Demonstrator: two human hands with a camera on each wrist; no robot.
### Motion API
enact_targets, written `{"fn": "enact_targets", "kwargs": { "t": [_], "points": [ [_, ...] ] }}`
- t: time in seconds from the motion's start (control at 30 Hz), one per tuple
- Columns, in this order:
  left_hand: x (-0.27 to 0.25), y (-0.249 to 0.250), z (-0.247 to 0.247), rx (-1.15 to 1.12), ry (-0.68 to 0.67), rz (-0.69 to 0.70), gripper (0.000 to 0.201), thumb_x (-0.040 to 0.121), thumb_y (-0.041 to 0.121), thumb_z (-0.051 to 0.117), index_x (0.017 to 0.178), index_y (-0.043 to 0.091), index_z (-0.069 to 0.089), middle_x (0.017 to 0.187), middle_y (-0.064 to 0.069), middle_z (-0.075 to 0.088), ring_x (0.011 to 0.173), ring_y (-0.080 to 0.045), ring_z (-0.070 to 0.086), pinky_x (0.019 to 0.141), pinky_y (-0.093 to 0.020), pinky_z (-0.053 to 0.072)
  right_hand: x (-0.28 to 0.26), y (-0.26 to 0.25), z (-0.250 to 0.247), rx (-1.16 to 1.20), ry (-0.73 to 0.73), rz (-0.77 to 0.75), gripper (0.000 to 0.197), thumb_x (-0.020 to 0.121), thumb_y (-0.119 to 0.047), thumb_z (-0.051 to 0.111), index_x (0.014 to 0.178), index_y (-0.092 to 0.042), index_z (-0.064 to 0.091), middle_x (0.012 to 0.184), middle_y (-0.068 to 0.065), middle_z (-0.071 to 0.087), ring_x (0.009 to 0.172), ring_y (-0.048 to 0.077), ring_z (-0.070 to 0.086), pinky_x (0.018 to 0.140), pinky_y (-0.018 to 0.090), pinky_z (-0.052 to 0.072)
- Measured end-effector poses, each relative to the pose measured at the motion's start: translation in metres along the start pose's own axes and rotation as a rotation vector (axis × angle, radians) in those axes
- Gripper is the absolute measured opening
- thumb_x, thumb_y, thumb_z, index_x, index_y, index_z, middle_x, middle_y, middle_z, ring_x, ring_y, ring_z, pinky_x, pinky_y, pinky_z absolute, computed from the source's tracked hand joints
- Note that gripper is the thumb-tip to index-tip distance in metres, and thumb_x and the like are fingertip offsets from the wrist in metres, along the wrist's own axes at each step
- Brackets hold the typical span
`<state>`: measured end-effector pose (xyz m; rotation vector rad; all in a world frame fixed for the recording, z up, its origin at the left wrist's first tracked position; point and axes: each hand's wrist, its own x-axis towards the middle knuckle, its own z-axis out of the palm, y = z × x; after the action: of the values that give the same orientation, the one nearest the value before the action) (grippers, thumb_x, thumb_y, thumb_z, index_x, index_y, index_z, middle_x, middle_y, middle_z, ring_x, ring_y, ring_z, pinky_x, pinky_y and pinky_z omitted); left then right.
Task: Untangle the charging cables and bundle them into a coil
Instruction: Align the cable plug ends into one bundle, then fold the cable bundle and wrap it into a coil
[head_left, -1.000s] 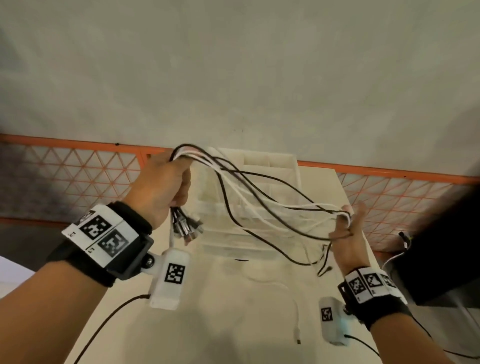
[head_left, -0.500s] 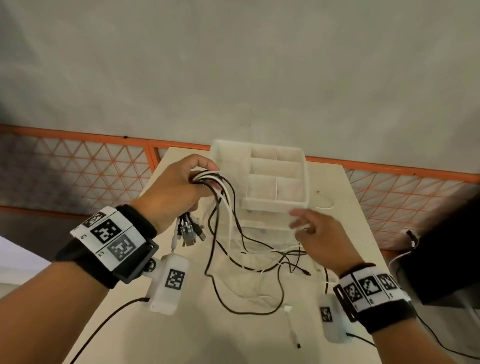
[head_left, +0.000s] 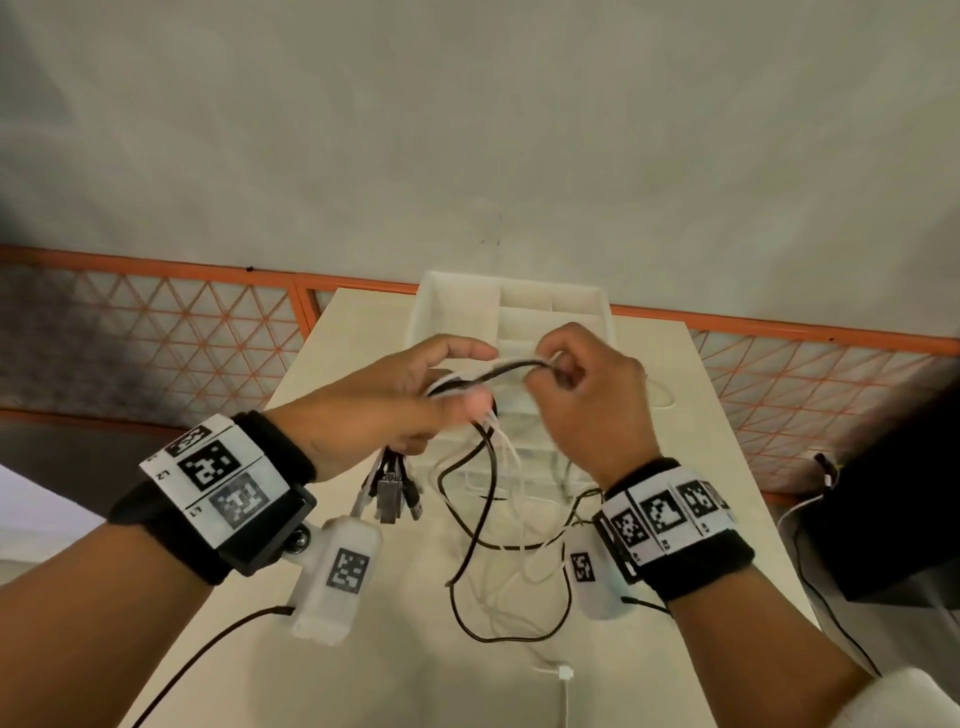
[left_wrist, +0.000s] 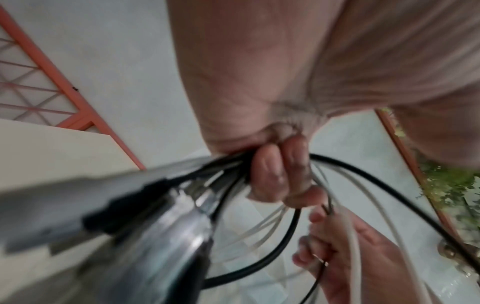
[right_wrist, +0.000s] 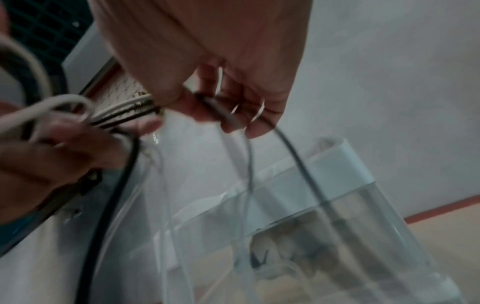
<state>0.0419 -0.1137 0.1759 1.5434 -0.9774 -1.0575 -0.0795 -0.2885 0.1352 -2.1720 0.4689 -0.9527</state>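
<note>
Pale wall (head_left: 467, 130) behind a cream table (head_left: 363, 675)
An orange lattice fence (head_left: 156, 338) runs along the wall's base; even, soft light

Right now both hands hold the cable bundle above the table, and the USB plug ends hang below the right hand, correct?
Not quite. The plug ends hang below the left hand, as the head view shows. The right hand does hold the cable bundle above the table.

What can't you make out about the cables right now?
- How many cables: strands overlap and the left hand covers them in the head view.
- Plug types: blurred in the left wrist view, small in the head view.
- Remaining tangles: loops cross below the right hand; the right wrist view is motion-blurred.
- Drawer box contents: hands block them.
</note>
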Motion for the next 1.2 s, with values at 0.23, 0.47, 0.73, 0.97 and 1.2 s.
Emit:
{"fn": "enact_targets", "kwargs": {
  "t": [0.23,0.47,0.73,0.97,1.2],
  "points": [
    [0.015,-0.019,-0.019,-0.047,0.672,-0.02,0.019,0.101,0.02,0.05,0.094,0.017,0.067,0.059,-0.002,0.051,0.042,-0.01,0.031,0.039,-0.02,0.024,-0.015,0.03,-0.029,0.028,-0.11,0.142,0.01,0.086,-0.02,0.067,0.078,-0.016,0.068,0.056,-0.004,0.057,0.047,0.004,0.049,0.048,0.017,0.039],
    [0.019,-0.01,-0.023,0.101,0.725,0.152,0.013,0.1,0.025,0.051,0.1,0.02,0.064,0.059,0.007,0.041,0.049,-0.012,0.035,0.044,-0.024,0.029,-0.038,0.042,-0.032,-0.016,-0.556,0.357,0.044,0.079,-0.033,0.075,0.12,-0.033,0.061,0.109,-0.016,0.066,0.092,0.0,0.063,0.076,0.026,0.045],
    [0.024,0.005,0.012,0.229,0.494,0.228,0.017,0.101,0.031,0.05,0.105,0.021,0.063,0.05,0.012,0.053,0.042,-0.006,0.036,0.044,-0.019,0.031,-0.007,-0.026,0.02,0.108,-0.355,0.017,0.068,0.083,-0.016,0.075,0.144,-0.028,0.047,0.112,-0.008,0.072,0.094,-0.002,0.067,0.082,0.013,0.051],
    [0.005,-0.021,-0.013,0.372,0.583,0.039,0.033,0.102,0.034,0.044,0.088,0.015,0.068,0.045,0.008,0.051,0.035,-0.002,0.04,0.049,-0.025,0.032,0.002,0.015,0.008,-0.231,-0.083,0.127,0.013,0.087,-0.022,0.07,0.076,-0.019,0.078,0.06,-0.002,0.07,0.055,0.017,0.06,0.057,0.014,0.042],
    [0.003,-0.06,-0.023,0.191,0.615,-0.087,0.033,0.1,0.025,0.045,0.08,0.008,0.065,0.047,0.006,0.044,0.042,-0.011,0.032,0.045,-0.024,0.026,0.009,0.027,-0.028,-0.155,0.128,0.364,0.019,0.078,-0.014,0.068,0.081,-0.028,0.08,0.068,-0.001,0.076,0.063,0.022,0.069,0.071,0.038,0.059]
  ]
}}
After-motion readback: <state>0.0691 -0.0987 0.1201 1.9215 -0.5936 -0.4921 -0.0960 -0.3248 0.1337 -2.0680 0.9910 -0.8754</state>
